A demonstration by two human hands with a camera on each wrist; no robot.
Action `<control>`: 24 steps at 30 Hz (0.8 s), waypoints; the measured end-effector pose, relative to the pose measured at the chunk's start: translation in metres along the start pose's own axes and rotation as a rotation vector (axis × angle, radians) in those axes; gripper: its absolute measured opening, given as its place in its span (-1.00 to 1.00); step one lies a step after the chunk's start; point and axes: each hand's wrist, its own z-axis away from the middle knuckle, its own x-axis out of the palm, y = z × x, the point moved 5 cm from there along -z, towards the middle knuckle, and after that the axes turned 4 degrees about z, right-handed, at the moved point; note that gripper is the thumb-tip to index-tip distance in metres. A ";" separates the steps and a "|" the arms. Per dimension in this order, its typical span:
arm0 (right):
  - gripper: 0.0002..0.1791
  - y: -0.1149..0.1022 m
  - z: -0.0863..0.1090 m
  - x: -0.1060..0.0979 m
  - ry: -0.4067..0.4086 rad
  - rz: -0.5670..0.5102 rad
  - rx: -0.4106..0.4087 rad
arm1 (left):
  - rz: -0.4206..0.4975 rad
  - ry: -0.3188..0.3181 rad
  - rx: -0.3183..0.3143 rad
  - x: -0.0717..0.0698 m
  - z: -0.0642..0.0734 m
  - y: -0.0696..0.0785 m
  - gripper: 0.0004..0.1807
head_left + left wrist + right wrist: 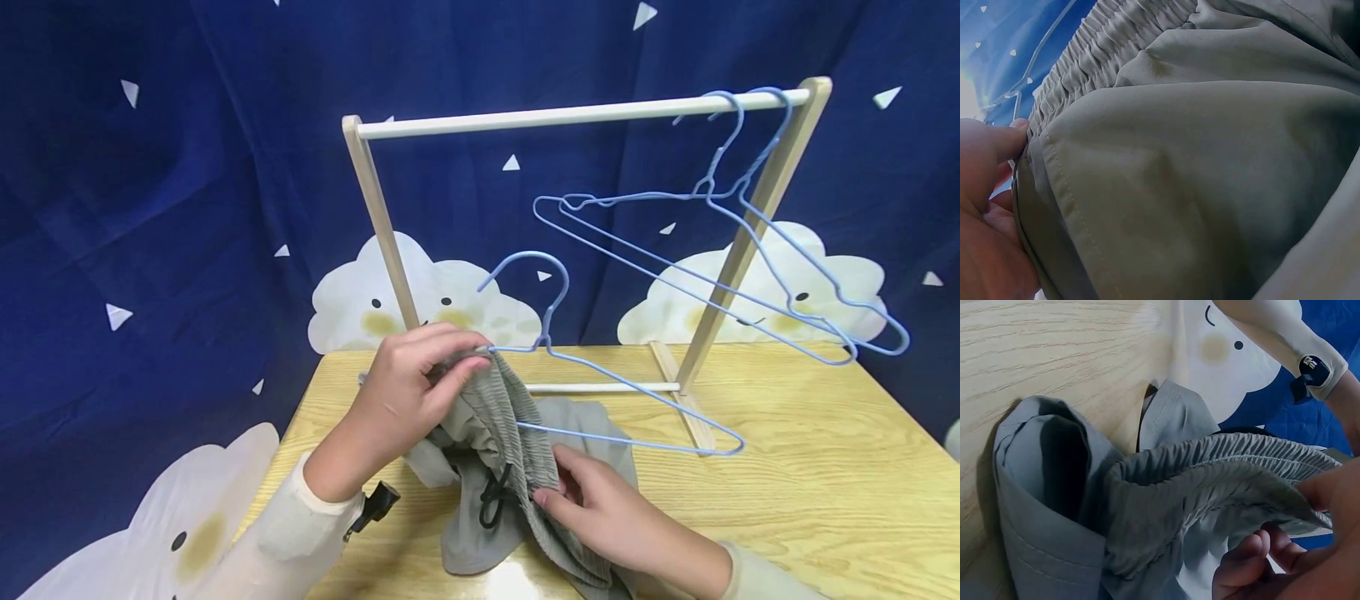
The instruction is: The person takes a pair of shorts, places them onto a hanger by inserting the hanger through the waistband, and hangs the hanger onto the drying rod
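Grey shorts (480, 537) with a gathered elastic waistband (536, 450) and a black drawstring (491, 500) lie bunched on the table, the waistband raised. A blue wire hanger (639, 386) has its left end inside the waistband; its right end sticks out. My left hand (412, 383) pinches the waistband's upper edge together with the hanger's left arm. In the left wrist view, the thumb lies at the edge of the gathered cloth (1166, 156). Lower down, my right hand (600, 504) holds the waistband's near right side between thumb and fingers, also seen in the right wrist view.
Behind the shorts stands a wooden rack with a white rail (585, 115). Two blue hangers (708, 187) hang at its right end, reaching out over the table (825, 467). A dark blue curtain (187, 208) with clouds and triangles is behind.
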 end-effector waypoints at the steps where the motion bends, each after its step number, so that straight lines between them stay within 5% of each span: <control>1: -0.89 0.001 0.000 0.000 -0.007 -0.009 -0.002 | -0.001 0.000 0.002 0.000 0.000 0.000 -0.86; 11: -0.78 0.009 0.002 -0.011 -0.020 0.043 -0.001 | 0.003 0.012 0.000 -0.005 -0.001 0.000 -0.86; 17: -0.84 0.021 0.002 -0.024 -0.009 0.060 0.067 | -0.003 0.015 -0.001 -0.007 -0.001 -0.002 -0.86; 24: -0.67 0.027 0.007 -0.044 0.041 0.124 0.168 | -0.008 0.026 0.006 -0.011 0.000 -0.004 -0.85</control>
